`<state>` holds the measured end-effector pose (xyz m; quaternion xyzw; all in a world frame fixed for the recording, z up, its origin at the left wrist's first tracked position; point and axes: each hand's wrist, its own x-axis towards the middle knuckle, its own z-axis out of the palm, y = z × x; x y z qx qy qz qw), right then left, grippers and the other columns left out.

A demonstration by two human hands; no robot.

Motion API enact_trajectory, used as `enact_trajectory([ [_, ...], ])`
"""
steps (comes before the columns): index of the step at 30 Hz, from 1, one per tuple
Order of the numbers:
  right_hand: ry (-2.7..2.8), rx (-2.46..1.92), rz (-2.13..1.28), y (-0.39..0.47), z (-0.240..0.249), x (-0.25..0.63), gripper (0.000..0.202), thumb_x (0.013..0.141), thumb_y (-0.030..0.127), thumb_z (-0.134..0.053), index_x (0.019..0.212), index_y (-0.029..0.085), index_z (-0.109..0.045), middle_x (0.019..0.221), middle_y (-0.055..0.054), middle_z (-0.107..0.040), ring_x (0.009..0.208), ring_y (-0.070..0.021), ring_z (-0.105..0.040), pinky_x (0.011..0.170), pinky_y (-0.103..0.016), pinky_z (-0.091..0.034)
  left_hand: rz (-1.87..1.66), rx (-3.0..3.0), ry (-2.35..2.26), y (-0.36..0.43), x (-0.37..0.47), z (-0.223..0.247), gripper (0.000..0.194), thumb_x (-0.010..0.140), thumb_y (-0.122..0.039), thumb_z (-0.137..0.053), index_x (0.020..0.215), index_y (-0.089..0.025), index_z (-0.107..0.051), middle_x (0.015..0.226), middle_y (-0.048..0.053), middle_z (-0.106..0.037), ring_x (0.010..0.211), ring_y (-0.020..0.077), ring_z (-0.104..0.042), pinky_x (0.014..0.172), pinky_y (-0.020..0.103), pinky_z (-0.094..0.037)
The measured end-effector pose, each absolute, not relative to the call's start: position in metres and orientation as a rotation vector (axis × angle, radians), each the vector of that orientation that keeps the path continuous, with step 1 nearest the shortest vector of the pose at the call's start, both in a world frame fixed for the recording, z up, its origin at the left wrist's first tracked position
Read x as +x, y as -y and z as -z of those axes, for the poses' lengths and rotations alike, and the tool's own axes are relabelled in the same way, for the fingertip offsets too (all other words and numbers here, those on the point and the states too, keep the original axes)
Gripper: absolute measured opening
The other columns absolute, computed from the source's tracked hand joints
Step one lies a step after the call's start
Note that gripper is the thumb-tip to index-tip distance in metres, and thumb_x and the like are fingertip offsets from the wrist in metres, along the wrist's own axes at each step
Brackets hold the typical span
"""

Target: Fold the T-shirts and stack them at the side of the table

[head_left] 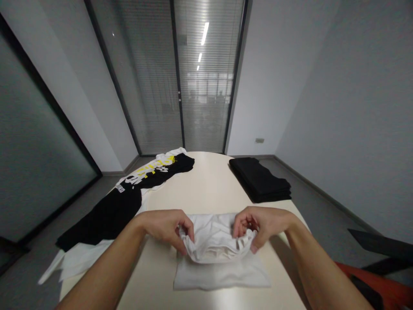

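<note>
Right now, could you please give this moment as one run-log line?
left hand: pinching white cloth; right hand: pinching same cloth; folded black clothes: right side of table

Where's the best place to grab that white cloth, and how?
Probably pinch the white cloth at both ends of its bunched edge, coming from left and right, as the left hand and right hand do. The edge rises in folds there; the part nearest you lies flat, likely harder to pinch.
</note>
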<state>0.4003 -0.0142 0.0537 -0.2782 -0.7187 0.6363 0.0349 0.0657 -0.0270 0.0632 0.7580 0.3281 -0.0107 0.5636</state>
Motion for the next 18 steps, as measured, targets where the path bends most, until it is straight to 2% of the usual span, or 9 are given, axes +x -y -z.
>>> enact_trajectory([
  [5,2.261,-0.947,-2.038,0.016,-0.052,0.401,0.063,0.048,0.040,-0.096,0.103,0.017,-0.076,0.086,-0.001,-0.072,0.073,-0.0116,-0.065,0.061,-0.017,-0.047,0.149,1.837,-0.722,0.032,0.073,-0.064,0.040,0.061,-0.049,-0.087,0.090,-0.024,-0.079,0.082,-0.003,-0.074,0.073,0.0149,-0.060,0.066,0.022,-0.044],
  [8,2.297,-1.041,-2.129,0.017,-0.047,0.395,0.068,0.045,0.044,-0.096,0.104,0.019,-0.075,0.082,0.000,-0.074,0.065,-0.0106,-0.064,0.053,-0.016,-0.045,0.198,1.947,-0.722,0.036,0.079,-0.062,0.033,0.064,-0.048,-0.086,0.088,-0.026,-0.079,0.082,-0.003,-0.074,0.077,0.0162,-0.062,0.071,0.023,-0.045],
  [11,2.282,-1.103,-2.204,0.018,-0.040,0.388,0.068,0.040,0.044,-0.096,0.099,0.019,-0.074,0.082,0.000,-0.075,0.066,-0.0118,-0.066,0.057,-0.018,-0.049,0.283,2.021,-0.815,0.041,0.085,-0.061,0.031,0.064,-0.041,-0.086,0.090,-0.027,-0.079,0.081,-0.003,-0.072,0.071,0.0159,-0.060,0.066,0.023,-0.044],
  [14,2.242,-1.176,-2.176,0.017,-0.033,0.386,0.067,0.036,0.040,-0.098,0.093,0.018,-0.071,0.082,-0.001,-0.075,0.070,-0.0133,-0.068,0.062,-0.019,-0.050,0.329,2.088,-0.952,0.047,0.090,-0.059,0.042,0.057,-0.037,-0.089,0.096,-0.027,-0.077,0.086,-0.002,-0.069,0.072,0.0167,-0.058,0.062,0.023,-0.042],
  [18,2.211,-1.213,-1.974,0.012,-0.028,0.387,0.068,0.037,0.034,-0.098,0.096,0.017,-0.068,0.083,0.000,-0.073,0.072,-0.0134,-0.064,0.062,-0.021,-0.047,0.252,2.197,-1.034,0.049,0.091,-0.051,0.058,0.049,-0.034,-0.092,0.102,-0.024,-0.073,0.103,0.004,-0.064,0.088,0.0225,-0.060,0.072,0.026,-0.046],
])
